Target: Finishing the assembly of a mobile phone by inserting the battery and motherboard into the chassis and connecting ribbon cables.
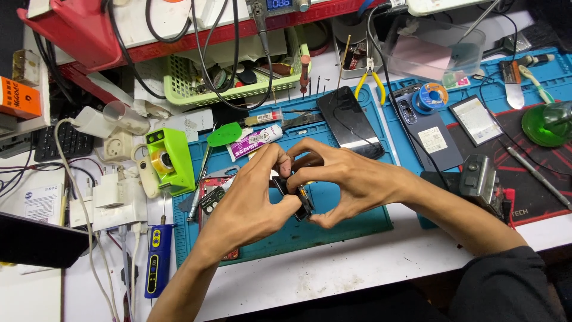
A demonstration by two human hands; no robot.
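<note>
Blue silicone mat [345, 223] covers the middle of the white table [333, 274], and above it both hands meet around a small dark phone part [293, 192]. The left hand [253, 194] pinches its left edge with thumb and curled fingers, while the right hand [339, 179] clamps the right side, fingers arched over the top; both are closed on it. Beneath the left hand lies a red-framed phone [208, 197]. Far of the hands rest a black phone [348, 119], face up, and a white glue tube [256, 140]. To the left stands a green tape dispenser [170, 158]; near it, at the mat's left edge, lies a blue electric screwdriver [156, 259]. Yellow-handled pliers [370, 80] sit far right.
</note>
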